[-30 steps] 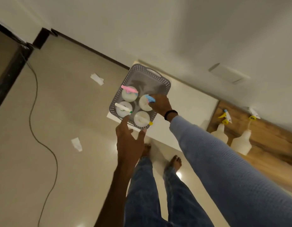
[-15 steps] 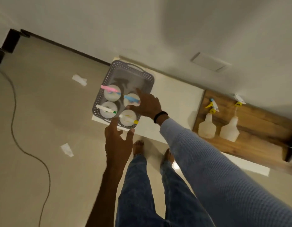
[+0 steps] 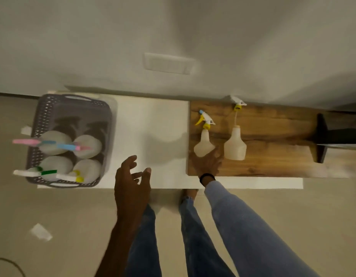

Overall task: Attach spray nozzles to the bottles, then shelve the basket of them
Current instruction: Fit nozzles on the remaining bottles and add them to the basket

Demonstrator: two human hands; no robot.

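A grey perforated basket [image 3: 43, 116] stands at the left end of a white shelf top [image 3: 153, 126] and holds several white bottles fitted with coloured spray nozzles. On a wooden board [image 3: 273, 136] to the right stand two more bottles. The left bottle [image 3: 204, 145] carries a white and yellow nozzle. The right bottle [image 3: 235, 144] has its nozzle [image 3: 238, 102] raised above the neck, with the dip tube showing. My right hand [image 3: 208, 163] is at the left bottle's base, fingers spread around it. My left hand [image 3: 133, 182] hovers open over the white top, right of the basket.
A wall runs along the back with a pale plate [image 3: 169, 62] on it. A black bracket-like object [image 3: 321, 136] sits at the board's right end. Paper scraps [image 3: 40, 231] and a dark cable [image 3: 9, 262] lie on the floor. My legs stand against the shelf front.
My right hand left the blue-nozzle bottle in the basket and moved right to the bottle on the wooden board. My left hand drew away from the basket's edge. The view swung right.
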